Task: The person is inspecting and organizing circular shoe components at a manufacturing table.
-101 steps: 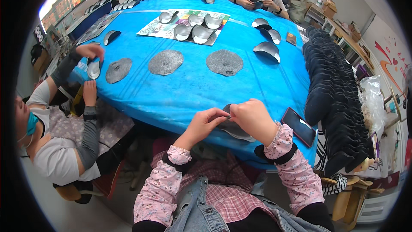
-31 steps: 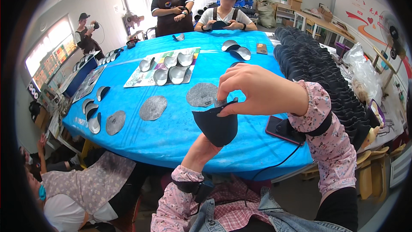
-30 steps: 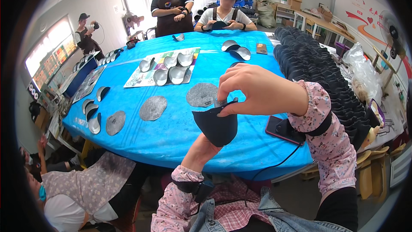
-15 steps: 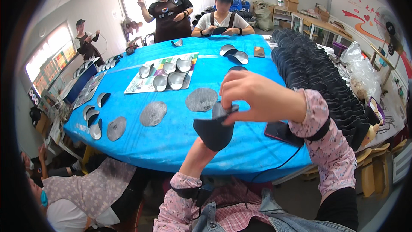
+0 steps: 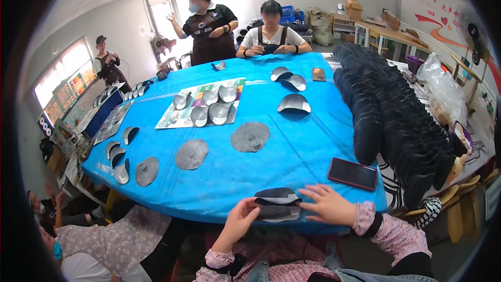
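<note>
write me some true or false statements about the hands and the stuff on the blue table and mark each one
1. The left hand touches the dark curved piece at the near edge of the blue table. True.
2. The right hand is clenched into a fist. False: its fingers are extended, beside the right end of the dark curved piece.
3. The phone lies to the left of both hands. False: it lies on the right, just beyond the right hand.
4. Three flat round grey pieces lie on the blue table. True.
5. The printed board bears five curved grey pieces. True.
</note>
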Motion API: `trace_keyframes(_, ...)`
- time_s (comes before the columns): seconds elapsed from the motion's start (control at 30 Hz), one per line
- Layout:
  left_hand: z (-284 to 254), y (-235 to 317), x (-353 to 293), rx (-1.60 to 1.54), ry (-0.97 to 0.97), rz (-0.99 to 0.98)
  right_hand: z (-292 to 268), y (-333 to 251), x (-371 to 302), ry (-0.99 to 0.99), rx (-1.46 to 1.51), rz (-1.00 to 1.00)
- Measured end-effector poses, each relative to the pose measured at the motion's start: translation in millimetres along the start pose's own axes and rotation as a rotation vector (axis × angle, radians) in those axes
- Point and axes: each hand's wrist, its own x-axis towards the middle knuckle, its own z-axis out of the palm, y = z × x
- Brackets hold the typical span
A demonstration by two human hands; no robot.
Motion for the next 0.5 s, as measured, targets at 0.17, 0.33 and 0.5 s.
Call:
trace_keyframes(0.17, -5, 43, 5, -0.183, -0.078, -0.307, 13, -13, -18, 0.034, -0.093, 0.134)
trace_keyframes(0.33, -24, 35, 23, 0.604, 0.013, 0.151, 12, -14, -11, 0.065, -0.052, 0.123)
trace_keyframes(0.5, -29, 21, 29, 0.521, -0.295, 0.003, 10, -1, 1, 0.227, 0.392, 0.247)
